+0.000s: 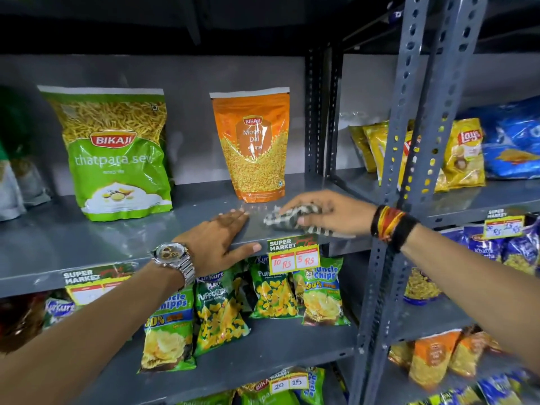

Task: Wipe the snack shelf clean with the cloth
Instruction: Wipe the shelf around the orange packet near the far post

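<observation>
Shelf [96,238]: grey painted metal board, flat, runs between slotted uprights, front lip carrying price tags. Surface mostly bare in middle and front; faint sheen, slight scuffing along front edge. Snack bags stand upright toward back.

Cloth [295,219]: small, black-and-white checked, bunched into loose wad, blurred. Lies on shelf near front edge, right of centre, just in front of orange bag. Gripped from above, fingers wrapped over top, lower corner trailing toward lip.

A checked cloth [295,219] is motion-blurred and partly covered by the right hand [330,211]. Both arms run out of frame. Packets at the left edge [14,182] are cut off and unreadable.
</observation>
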